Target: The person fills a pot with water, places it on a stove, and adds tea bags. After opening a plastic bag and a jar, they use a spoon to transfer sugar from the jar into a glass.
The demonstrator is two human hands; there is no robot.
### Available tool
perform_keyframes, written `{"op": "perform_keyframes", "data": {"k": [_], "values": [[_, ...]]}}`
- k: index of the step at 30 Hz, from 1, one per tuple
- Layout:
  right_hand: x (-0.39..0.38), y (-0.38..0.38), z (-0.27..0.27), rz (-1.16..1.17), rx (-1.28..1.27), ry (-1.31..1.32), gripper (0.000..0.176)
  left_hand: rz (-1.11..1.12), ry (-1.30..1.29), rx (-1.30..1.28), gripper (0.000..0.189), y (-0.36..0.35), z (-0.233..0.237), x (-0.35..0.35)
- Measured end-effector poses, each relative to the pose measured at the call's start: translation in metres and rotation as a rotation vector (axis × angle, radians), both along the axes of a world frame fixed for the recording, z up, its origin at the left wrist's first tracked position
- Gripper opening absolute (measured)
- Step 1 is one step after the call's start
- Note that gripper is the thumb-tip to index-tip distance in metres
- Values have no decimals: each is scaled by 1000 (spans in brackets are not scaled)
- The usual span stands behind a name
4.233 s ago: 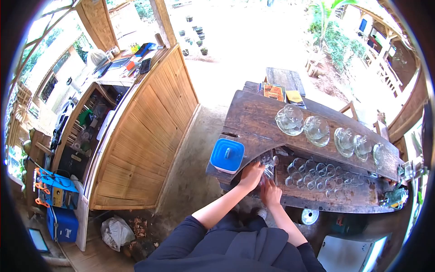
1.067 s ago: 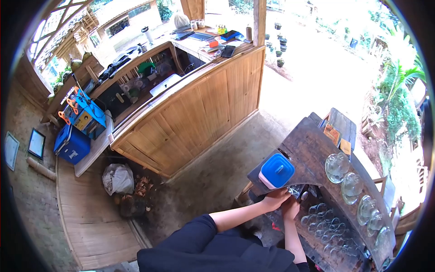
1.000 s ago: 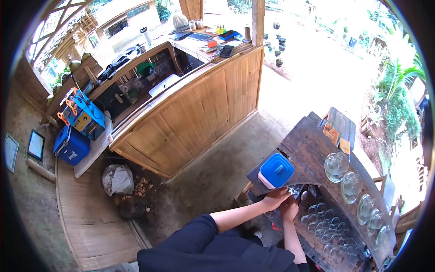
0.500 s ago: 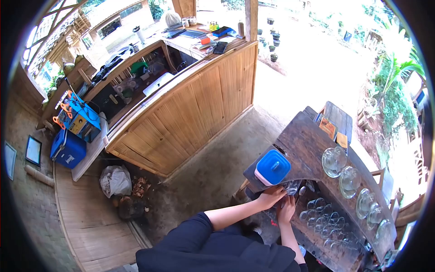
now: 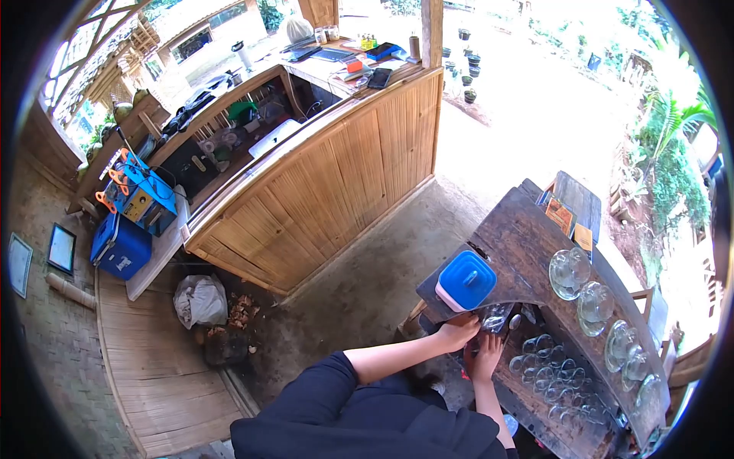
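My left hand reaches in at the near end of the curved wooden counter, just below a box with a blue lid. Its fingers are bent together, and whatever they hold is hidden. Close beside it, my right hand has its fingers stretched forward and its thumb apart, over the lower shelf. Just beyond the fingertips lies a clear, shiny plastic-looking bundle. A spoon rests to the right of that bundle.
Several glass cups stand on the lower shelf. Stacked glass saucers and cups line the counter top. A wood-panelled counter is across the floor, with a white sack and a blue cooler box at left.
The view has shifted slightly, moving the scene a little to the right. My right hand's fingers look straighter and more spread; my left hand stays at nearly the same spot.
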State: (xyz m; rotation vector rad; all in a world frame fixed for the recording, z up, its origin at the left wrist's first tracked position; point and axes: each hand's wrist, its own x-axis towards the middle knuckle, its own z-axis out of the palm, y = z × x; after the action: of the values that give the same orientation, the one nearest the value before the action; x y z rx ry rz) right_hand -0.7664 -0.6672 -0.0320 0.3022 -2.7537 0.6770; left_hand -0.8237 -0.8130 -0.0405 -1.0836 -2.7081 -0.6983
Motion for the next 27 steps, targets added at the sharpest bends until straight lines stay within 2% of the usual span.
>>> {"op": "perform_keyframes", "data": {"k": [3, 6, 10, 12, 14, 18, 21, 27], "values": [[4, -3, 13, 29, 15, 15, 43, 6, -61, -116, 29, -4, 16, 5], [6, -1, 13, 44, 35, 15, 49, 7, -140, -118, 32, -6, 26, 10], [4, 3, 3, 32, 32, 20, 41, -27, -74, -153, 34, -8, 11, 6], [3, 5, 2, 29, 19, 31, 38, 3, -82, -34, 34, -9, 6, 5], [0, 5, 5, 32, -12, 52, 31, 23, -76, 3, 33, -8, 5, 5], [-1, 6, 5, 23, -29, 37, 29, 52, -67, 67, 28, -7, 7, 8], [-3, 6, 4, -25, -87, 5, 25, 49, -91, 63, 26, -8, 9, 10], [-4, 9, 5, 33, -79, 48, 17, 30, -70, 56, 21, -9, 5, 8]]}}
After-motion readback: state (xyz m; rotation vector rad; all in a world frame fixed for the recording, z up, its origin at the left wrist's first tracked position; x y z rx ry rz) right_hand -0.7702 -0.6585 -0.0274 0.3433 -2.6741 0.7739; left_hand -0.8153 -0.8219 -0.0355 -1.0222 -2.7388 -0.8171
